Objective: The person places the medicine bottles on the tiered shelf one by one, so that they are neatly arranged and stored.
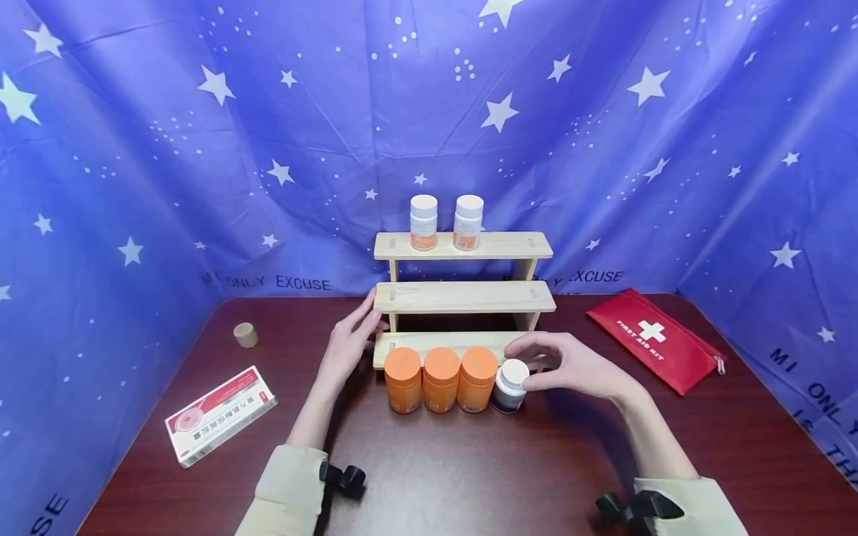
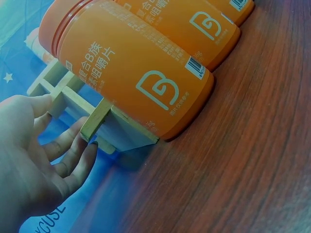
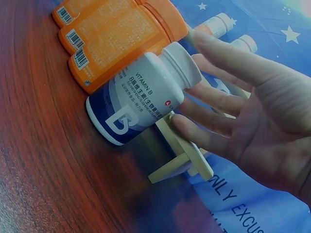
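Observation:
Three orange bottles, left (image 1: 404, 383), middle (image 1: 441, 383) and right (image 1: 477, 383), stand in a row before the lowest tier of a wooden three-tier stand (image 1: 462, 296). At the row's right end is a white-and-navy vitamin B bottle (image 3: 133, 99), upright on the table. My right hand (image 1: 570, 365) is beside its white cap, fingers spread loosely behind it; whether they touch it I cannot tell. My left hand (image 1: 348, 344) is at the stand's left end, fingertips against the wood. Two small white-and-orange bottles, left (image 1: 424, 223) and right (image 1: 468, 223), sit on the top tier.
A red first aid pouch (image 1: 653, 339) lies on the table to the right. On the left are a red-and-white medicine box (image 1: 221, 417) and a small beige cylinder (image 1: 246, 335). A blue starry curtain (image 1: 322, 134) hangs behind the table's far edge.

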Demonstrator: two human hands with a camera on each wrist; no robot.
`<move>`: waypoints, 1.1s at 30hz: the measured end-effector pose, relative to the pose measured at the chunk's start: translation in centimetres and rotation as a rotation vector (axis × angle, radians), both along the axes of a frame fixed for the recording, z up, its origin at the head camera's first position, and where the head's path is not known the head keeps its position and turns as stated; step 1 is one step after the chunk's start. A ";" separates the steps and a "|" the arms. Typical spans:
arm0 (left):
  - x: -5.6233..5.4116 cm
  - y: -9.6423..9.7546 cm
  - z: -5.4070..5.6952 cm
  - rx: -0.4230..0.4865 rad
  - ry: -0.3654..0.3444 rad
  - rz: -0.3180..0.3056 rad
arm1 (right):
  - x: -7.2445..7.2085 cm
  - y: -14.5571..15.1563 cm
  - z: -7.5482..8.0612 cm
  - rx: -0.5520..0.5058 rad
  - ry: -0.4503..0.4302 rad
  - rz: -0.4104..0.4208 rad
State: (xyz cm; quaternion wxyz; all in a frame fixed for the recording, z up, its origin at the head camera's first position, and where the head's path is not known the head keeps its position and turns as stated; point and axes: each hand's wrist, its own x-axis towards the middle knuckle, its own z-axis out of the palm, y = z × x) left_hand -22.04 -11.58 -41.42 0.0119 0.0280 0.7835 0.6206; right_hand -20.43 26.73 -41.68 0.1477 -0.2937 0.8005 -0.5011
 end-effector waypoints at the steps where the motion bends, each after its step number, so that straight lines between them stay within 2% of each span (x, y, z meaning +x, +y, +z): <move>1: 0.0 0.0 0.0 0.000 0.001 0.002 | 0.0 0.0 0.0 0.010 0.012 0.001; 10: -0.2 -0.1 0.1 -0.015 -0.001 0.006 | 0.0 -0.5 0.0 0.047 0.035 0.013; 21: -0.3 -0.2 0.0 -0.025 -0.001 -0.002 | -0.1 -0.6 -0.3 0.034 0.027 -0.003; 22: -0.5 -0.2 -0.2 -0.019 -0.002 -0.001 | -0.1 -0.6 -0.3 0.039 0.033 -0.005; 29: -2.5 -0.5 -3.5 -0.010 0.038 0.027 | -0.2 -0.5 -0.4 0.083 0.091 -0.019; 33: -2.3 -0.6 -3.6 -0.024 0.050 0.022 | -0.2 -0.5 -0.5 0.096 0.100 -0.021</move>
